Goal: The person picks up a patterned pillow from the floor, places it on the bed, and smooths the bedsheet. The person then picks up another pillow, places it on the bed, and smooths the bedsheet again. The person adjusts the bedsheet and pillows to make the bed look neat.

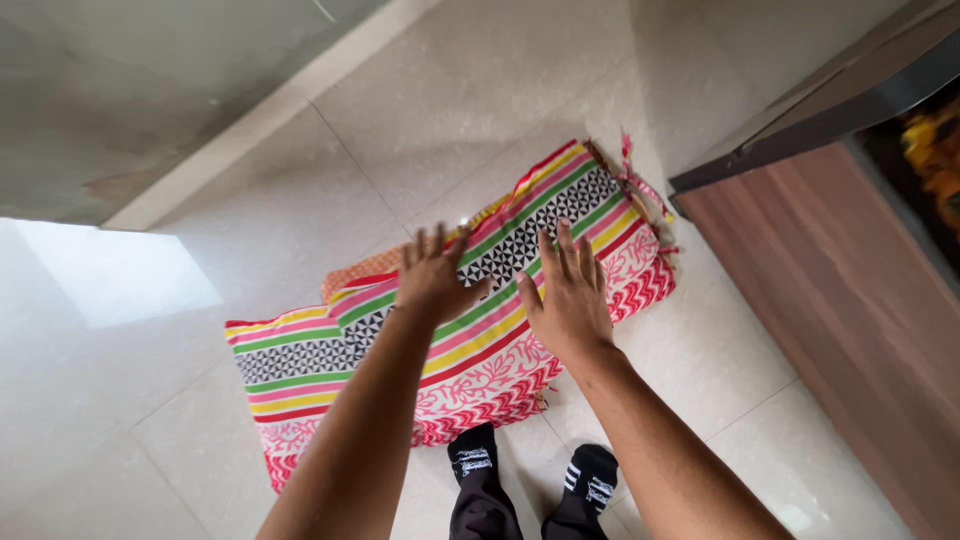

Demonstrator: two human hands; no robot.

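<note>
Head camera, looking straight down: a folded striped cloth (470, 340) is lying flat on the pale tiled floor (480, 110), running slantwise from about 8 o'clock of the picture's middle up toward 2 o'clock. Its bands are showing pink, green, yellow, red and a black-and-white check, with a red and pink leaf pattern along the lower edge. An orange patterned layer is peeking out along its upper edge at about 10 o'clock of the left hand, and a short tasselled fringe (640, 190) is hanging off the end at 2 o'clock.

The left hand (432, 280) is lying open, palm down, fingers spread, pressing on the check band near the cloth's middle. The right hand (568, 295) is also lying open and flat with fingers extended, just beside the left at its 3 o'clock, resting on the striped bands. Neither hand is gripping anything. Both forearms are reaching in from 6 o'clock.

Two feet in black socks (530, 475) with white markings are standing on the tile at 6 o'clock, just below the cloth's lower edge. A brown wooden cabinet (850, 330) is filling the 3 o'clock side, well apart from the hands. A bright patch of light is lying on the floor at 9 o'clock.
</note>
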